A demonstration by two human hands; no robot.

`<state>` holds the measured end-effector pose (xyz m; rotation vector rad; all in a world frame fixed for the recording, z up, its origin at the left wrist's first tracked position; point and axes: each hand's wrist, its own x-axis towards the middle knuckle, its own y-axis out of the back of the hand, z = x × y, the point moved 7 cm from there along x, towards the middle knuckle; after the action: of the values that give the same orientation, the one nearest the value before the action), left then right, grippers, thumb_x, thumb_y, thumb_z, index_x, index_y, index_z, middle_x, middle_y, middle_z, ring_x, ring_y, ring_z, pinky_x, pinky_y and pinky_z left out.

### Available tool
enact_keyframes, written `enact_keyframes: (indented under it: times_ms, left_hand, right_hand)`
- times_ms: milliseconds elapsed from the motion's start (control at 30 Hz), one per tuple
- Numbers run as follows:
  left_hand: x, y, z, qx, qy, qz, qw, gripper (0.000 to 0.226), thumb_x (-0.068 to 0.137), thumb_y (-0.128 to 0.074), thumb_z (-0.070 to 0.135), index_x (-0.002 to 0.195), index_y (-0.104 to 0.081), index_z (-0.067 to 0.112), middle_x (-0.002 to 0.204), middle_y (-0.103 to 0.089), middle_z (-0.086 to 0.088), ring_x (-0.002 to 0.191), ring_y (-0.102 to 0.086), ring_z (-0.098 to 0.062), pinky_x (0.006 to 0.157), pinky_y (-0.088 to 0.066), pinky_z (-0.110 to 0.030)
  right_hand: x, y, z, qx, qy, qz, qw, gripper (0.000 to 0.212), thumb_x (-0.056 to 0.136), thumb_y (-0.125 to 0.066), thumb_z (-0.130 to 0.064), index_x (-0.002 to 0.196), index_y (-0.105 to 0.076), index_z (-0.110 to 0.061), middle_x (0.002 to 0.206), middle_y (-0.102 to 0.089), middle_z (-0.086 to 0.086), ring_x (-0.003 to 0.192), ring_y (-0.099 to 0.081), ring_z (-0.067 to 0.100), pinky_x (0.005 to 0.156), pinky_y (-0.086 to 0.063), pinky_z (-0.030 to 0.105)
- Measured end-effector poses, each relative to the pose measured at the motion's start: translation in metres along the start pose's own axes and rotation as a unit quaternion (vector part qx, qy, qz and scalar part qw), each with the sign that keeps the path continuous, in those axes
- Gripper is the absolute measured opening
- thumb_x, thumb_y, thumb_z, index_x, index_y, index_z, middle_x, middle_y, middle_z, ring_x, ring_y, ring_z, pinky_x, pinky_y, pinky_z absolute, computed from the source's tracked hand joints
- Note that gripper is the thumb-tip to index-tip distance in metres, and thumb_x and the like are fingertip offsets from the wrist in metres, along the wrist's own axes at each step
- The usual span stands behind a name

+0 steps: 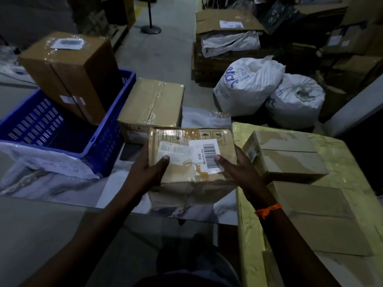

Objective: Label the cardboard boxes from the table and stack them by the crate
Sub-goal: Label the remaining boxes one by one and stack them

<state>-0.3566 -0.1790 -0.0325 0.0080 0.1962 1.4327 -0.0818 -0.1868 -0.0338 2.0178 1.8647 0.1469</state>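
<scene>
I hold a small cardboard box (182,172) in front of me, above the floor. Two white barcode labels (207,154) are stuck on its top. My left hand (149,170) grips its left side with the thumb on top. My right hand (238,168) grips its right side, thumb pressing on the barcode label. To the right, the table (348,162) with a yellow cover carries two more cardboard boxes (288,156) (317,216). At the left stands the blue crate (103,146) with a tall box (70,75) in it. A taped box (151,104) sits on the floor beside the crate.
Two stuffed white sacks (246,85) (296,100) lie on the floor behind the table. An open carton with cloth (228,30) and more cartons fill the back right. A stand base (150,29) is in the aisle. Plastic sheeting (47,162) lies by the crate.
</scene>
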Motion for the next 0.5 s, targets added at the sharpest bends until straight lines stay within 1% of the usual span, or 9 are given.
enact_keyframes:
  times_ms: [67, 133, 167, 233, 300, 367, 433, 467, 500]
  left_hand:
    - [-0.003, -0.009, -0.004, -0.018, 0.007, -0.011, 1.0, 0.053, 0.096, -0.069, 0.024, 0.143, -0.047, 0.034, 0.129, -0.067, 0.01, 0.117, -0.065, -0.007, 0.098, -0.057, -0.041]
    - [-0.005, -0.021, -0.004, -0.02, 0.007, -0.02, 1.0, 0.069, 0.086, -0.076, 0.029, 0.146, -0.043, 0.032, 0.132, -0.065, 0.008, 0.119, -0.064, -0.01, 0.095, -0.058, -0.043]
    - [-0.006, -0.027, -0.004, -0.012, 0.004, -0.021, 1.0, 0.075, 0.081, -0.077, 0.032, 0.147, -0.041, 0.032, 0.134, -0.063, 0.009, 0.12, -0.063, -0.008, 0.095, -0.058, -0.041]
    - [-0.01, -0.04, -0.001, -0.003, -0.005, 0.0, 1.0, 0.077, 0.077, -0.076, 0.037, 0.146, -0.041, 0.032, 0.138, -0.059, 0.014, 0.125, -0.057, -0.002, 0.098, -0.054, -0.035]
    - [-0.016, -0.046, 0.0, -0.025, 0.001, 0.035, 0.999, 0.068, 0.081, -0.072, 0.051, 0.141, -0.048, 0.033, 0.138, -0.06, 0.015, 0.126, -0.057, -0.003, 0.1, -0.051, -0.035]
    - [-0.021, -0.048, -0.002, -0.057, 0.028, 0.067, 0.996, 0.052, 0.09, -0.06, 0.064, 0.133, -0.056, 0.035, 0.131, -0.064, 0.012, 0.121, -0.061, -0.007, 0.099, -0.052, -0.041]
    - [-0.025, -0.044, -0.008, -0.081, 0.081, 0.092, 0.989, 0.035, 0.102, -0.047, 0.058, 0.117, -0.063, 0.03, 0.114, -0.068, 0.008, 0.105, -0.065, -0.01, 0.095, -0.052, -0.041]
    - [-0.028, -0.043, -0.012, -0.079, 0.111, 0.098, 0.986, 0.032, 0.104, -0.044, 0.054, 0.107, -0.063, 0.029, 0.107, -0.067, 0.007, 0.097, -0.064, -0.01, 0.09, -0.051, -0.039]
    - [-0.032, -0.043, -0.016, -0.068, 0.133, 0.094, 0.984, 0.029, 0.104, -0.044, 0.052, 0.104, -0.063, 0.03, 0.106, -0.067, 0.005, 0.095, -0.063, -0.011, 0.085, -0.051, -0.036]
  right_hand:
    - [-0.007, 0.014, 0.011, 0.01, -0.01, 0.025, 1.0, 0.051, 0.092, -0.077, -0.036, 0.138, -0.057, -0.028, 0.124, -0.072, -0.006, 0.112, -0.069, 0.011, 0.097, -0.058, 0.04]
    - [-0.014, 0.035, 0.021, 0.042, -0.03, 0.047, 0.998, 0.056, 0.088, -0.081, -0.028, 0.138, -0.055, -0.025, 0.126, -0.07, -0.002, 0.11, -0.07, 0.013, 0.087, -0.061, 0.032]
    - [-0.017, 0.046, 0.025, 0.054, -0.036, 0.052, 0.997, 0.063, 0.086, -0.082, -0.025, 0.141, -0.052, -0.023, 0.127, -0.069, 0.0, 0.111, -0.069, 0.015, 0.082, -0.062, 0.031]
    - [-0.025, 0.063, 0.029, 0.06, -0.03, 0.059, 0.996, 0.077, 0.08, -0.087, -0.022, 0.145, -0.046, -0.022, 0.128, -0.066, -0.002, 0.114, -0.067, 0.016, 0.082, -0.061, 0.033]
    - [-0.033, 0.075, 0.036, 0.056, -0.025, 0.066, 0.996, 0.08, 0.077, -0.089, -0.029, 0.144, -0.046, -0.023, 0.13, -0.064, -0.005, 0.116, -0.064, 0.012, 0.084, -0.058, 0.033]
    - [-0.042, 0.081, 0.05, 0.091, -0.043, 0.061, 0.993, 0.063, 0.084, -0.081, -0.042, 0.138, -0.053, -0.027, 0.134, -0.063, -0.001, 0.119, -0.065, 0.017, 0.083, -0.059, 0.033]
    - [-0.049, 0.075, 0.067, 0.156, -0.077, 0.022, 0.984, 0.042, 0.099, -0.063, -0.045, 0.137, -0.058, -0.026, 0.134, -0.066, 0.004, 0.12, -0.066, 0.023, 0.079, -0.06, 0.034]
    - [-0.054, 0.068, 0.075, 0.187, -0.116, 0.004, 0.976, 0.042, 0.101, -0.055, -0.051, 0.135, -0.062, -0.028, 0.129, -0.07, 0.001, 0.115, -0.069, 0.021, 0.078, -0.059, 0.036]
    - [-0.06, 0.06, 0.083, 0.199, -0.155, -0.01, 0.968, 0.042, 0.099, -0.053, -0.056, 0.131, -0.065, -0.031, 0.122, -0.074, -0.003, 0.109, -0.071, 0.017, 0.077, -0.058, 0.037]
